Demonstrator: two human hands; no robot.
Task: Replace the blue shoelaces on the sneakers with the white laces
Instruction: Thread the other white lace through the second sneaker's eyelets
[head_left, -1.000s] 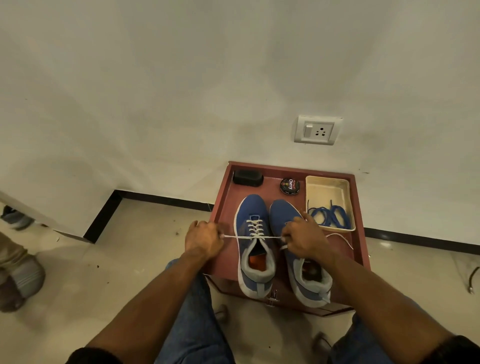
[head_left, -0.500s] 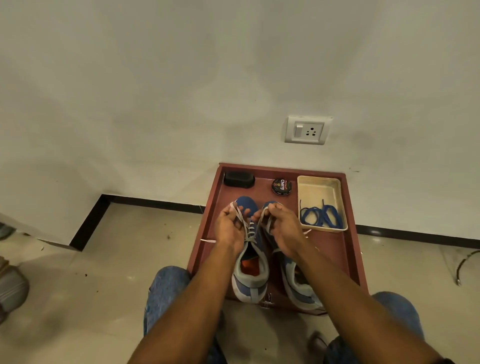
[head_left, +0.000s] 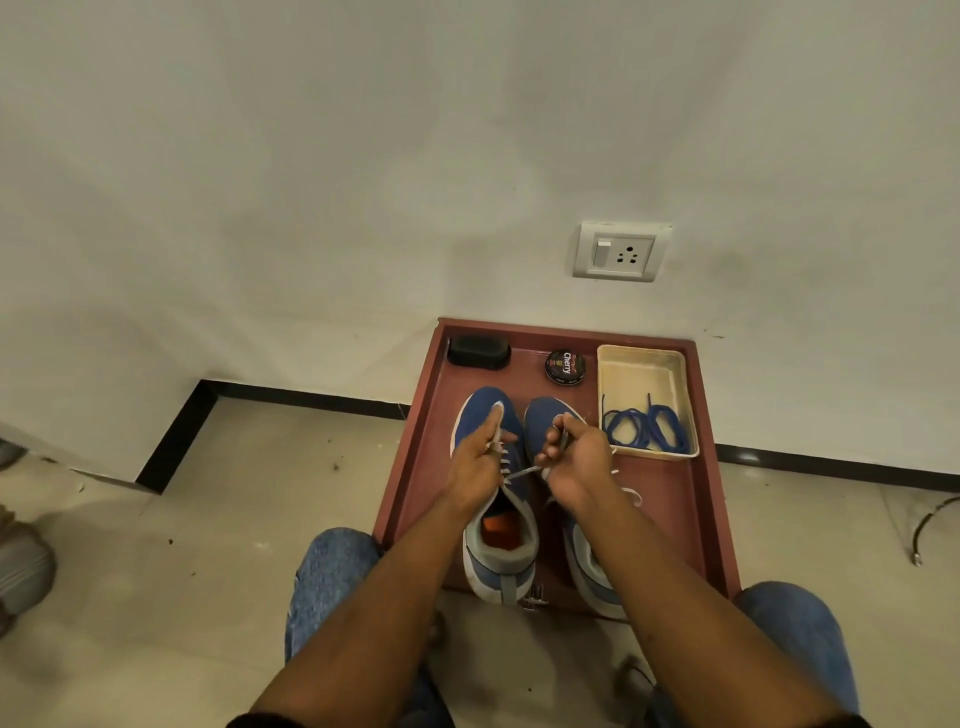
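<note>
Head view, centre of frame: both hands have come in from a wide sideways pull a second ago and now sit close together above the left sneaker (head_left: 493, 499). The left hand (head_left: 475, 462) pinches one end of the white lace (head_left: 519, 473), raised toward the toe; the right hand (head_left: 576, 462) grips the other end. Judgement: lacing on this shoe is finished and a knot is being formed. The blue laces (head_left: 647, 428) lie in the cream tray (head_left: 644, 364), upper right of the red tray (head_left: 696, 519). The right sneaker (head_left: 545, 421) is largely hidden under the right forearm; its lacing state cannot be made out.
</note>
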